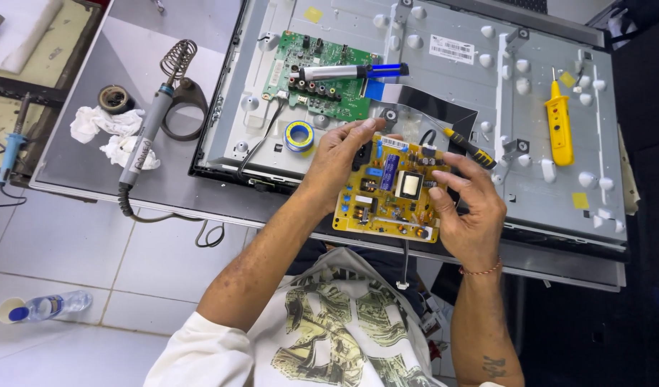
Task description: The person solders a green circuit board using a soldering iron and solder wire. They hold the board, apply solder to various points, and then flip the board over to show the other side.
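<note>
A yellow circuit board [390, 197] with a transformer and capacitors is held up over the front edge of an opened flat television [530, 122]. My left hand [337, 161] grips the board's left edge, fingers curled over its top. My right hand [469, 208] holds the right edge, thumb on the face. A thin black wire with a white plug [403, 269] hangs below the board.
On the television's back lie a green circuit board [322, 86], a blue desoldering pump [351, 71], a solder spool [299, 136], a small screwdriver [469, 148] and a yellow tester pen [559, 125]. A soldering iron [147, 136], coil stand [179, 64] and tissues [103, 129] sit at left. A water bottle [50, 307] lies on the floor.
</note>
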